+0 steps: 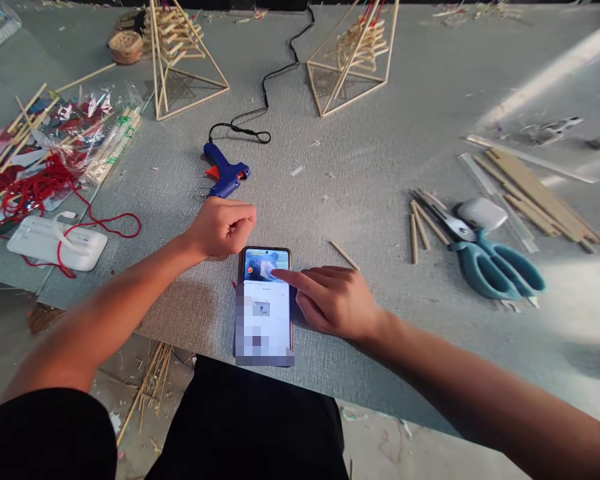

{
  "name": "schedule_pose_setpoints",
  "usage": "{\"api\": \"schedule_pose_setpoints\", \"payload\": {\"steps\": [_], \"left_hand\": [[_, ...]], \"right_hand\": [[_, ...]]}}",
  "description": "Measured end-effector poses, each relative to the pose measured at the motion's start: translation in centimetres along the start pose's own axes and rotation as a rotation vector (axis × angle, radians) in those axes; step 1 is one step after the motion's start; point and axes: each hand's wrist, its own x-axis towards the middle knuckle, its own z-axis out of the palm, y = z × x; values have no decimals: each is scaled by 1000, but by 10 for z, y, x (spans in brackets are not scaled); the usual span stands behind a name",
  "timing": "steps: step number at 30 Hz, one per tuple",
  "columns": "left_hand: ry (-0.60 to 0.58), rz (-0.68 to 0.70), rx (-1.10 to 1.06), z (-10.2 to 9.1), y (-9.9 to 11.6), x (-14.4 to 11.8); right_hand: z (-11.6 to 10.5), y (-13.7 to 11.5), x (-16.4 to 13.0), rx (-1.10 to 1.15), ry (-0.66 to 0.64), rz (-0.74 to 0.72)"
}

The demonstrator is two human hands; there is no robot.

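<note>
The phone [263,307] lies flat on the grey desk [370,167] at its near edge, screen lit, between my two hands. Starting at the far left, I see a white box [50,241] tangled with red string [40,187], and behind it a clear bag of sticks and coloured bits [80,127]. Further back stands a stick pyramid frame [180,60]. My left hand [223,227] rests on the desk just left of the phone's top corner, its grip curled into a loose fist around nothing. Just beyond it lies a blue glue gun [225,173], its black cord [275,73] running away to the far edge. My right hand [333,300] sits beside the phone's right edge, index finger stretched out with its tip on the upper part of the screen, the other fingers folded under; that grip pinches nothing. A single short stick [344,255] lies just past those knuckles. A second stick frame [353,60] stands at the back. To the right are a few cut sticks [417,230], teal-handled scissors [495,267], and a bundle of flat wooden strips [540,193].
</note>
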Motion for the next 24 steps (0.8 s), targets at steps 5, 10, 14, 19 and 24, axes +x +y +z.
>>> {"api": "schedule_pose_setpoints", "payload": {"steps": [5, 10, 14, 19, 24], "left_hand": [[7, 13, 4, 0, 0, 0], [6, 10, 1, 1, -1, 0], [2, 1, -1, 1, -1, -1], [8, 13, 4, 1, -1, 0], [14, 15, -2, 1, -1, 0]], "right_hand": [[0, 0, 0, -14, 4, 0], [0, 0, 0, 2, 3, -20], [0, 0, 0, 18, -3, -2], [0, 0, 0, 13, -7, 2], [1, -1, 0, 10, 7, 13]]}}
